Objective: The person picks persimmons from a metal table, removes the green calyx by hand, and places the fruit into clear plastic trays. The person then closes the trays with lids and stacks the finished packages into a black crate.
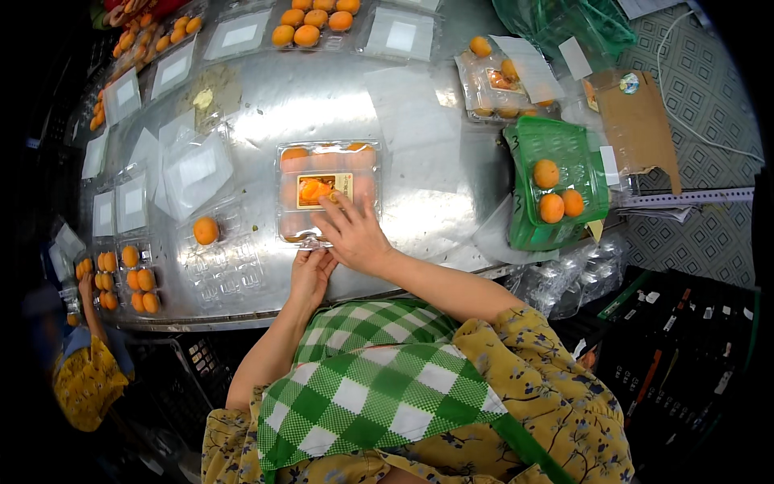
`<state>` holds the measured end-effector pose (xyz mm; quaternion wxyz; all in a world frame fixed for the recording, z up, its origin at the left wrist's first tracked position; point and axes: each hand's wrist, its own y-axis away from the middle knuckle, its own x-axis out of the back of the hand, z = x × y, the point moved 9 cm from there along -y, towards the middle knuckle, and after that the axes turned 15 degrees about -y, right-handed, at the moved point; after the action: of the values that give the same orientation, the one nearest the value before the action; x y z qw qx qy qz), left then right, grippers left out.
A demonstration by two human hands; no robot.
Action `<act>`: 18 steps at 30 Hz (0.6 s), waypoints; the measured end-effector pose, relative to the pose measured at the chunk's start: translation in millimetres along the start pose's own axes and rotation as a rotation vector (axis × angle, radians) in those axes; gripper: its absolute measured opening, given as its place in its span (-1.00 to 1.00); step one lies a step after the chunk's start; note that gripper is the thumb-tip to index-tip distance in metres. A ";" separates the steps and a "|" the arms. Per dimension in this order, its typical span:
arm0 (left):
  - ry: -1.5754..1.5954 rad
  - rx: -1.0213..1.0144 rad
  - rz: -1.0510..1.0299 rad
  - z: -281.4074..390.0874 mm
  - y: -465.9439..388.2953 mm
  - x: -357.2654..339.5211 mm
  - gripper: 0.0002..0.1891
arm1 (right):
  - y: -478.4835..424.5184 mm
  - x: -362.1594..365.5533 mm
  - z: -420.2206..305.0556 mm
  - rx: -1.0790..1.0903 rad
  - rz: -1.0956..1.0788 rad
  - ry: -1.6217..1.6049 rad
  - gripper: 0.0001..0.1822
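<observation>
A clear plastic clamshell box (329,163) of round orange fruits lies closed in front of me on the metal table. A thin white sheet under its lid veils most of the fruits, and a printed label (308,189) is on top. At the box's front edge, my left hand (311,272) pinches the plastic tab. My right hand (357,239) rests on the lid with fingers spread, its fingertips over the label's lower right part. Left of the box, a single orange fruit (206,230) sits in an open clear tray (221,272).
A green basket (520,233) holding a few fruits stands at the right, below a filled clamshell (474,88). White sheets (196,169) lie at the left. Open fruit trays (142,279) line the far left, near another person's arm (91,302). Torn cardboard (635,127) lies at the right edge.
</observation>
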<state>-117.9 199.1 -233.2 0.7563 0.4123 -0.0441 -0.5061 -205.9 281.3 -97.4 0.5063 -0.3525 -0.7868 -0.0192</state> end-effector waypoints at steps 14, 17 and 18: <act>0.033 -0.142 0.088 23.5 -8.9 -5.1 -0.87 | -26.0 -19.2 -16.8 0.173 -0.155 0.156 -0.46; 0.002 -0.139 0.097 26.4 -10.4 -6.2 -0.85 | -27.8 -20.3 -21.0 0.216 -0.167 0.184 -0.42; -0.006 -0.169 0.105 30.6 -10.6 -5.8 -0.85 | -28.8 -20.3 -22.3 0.229 -0.163 0.190 -0.41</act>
<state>-143.3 184.4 -218.2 0.8138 0.3425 -0.0251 -0.4689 -200.2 240.2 -93.5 0.6121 -0.2242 -0.7583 -0.0038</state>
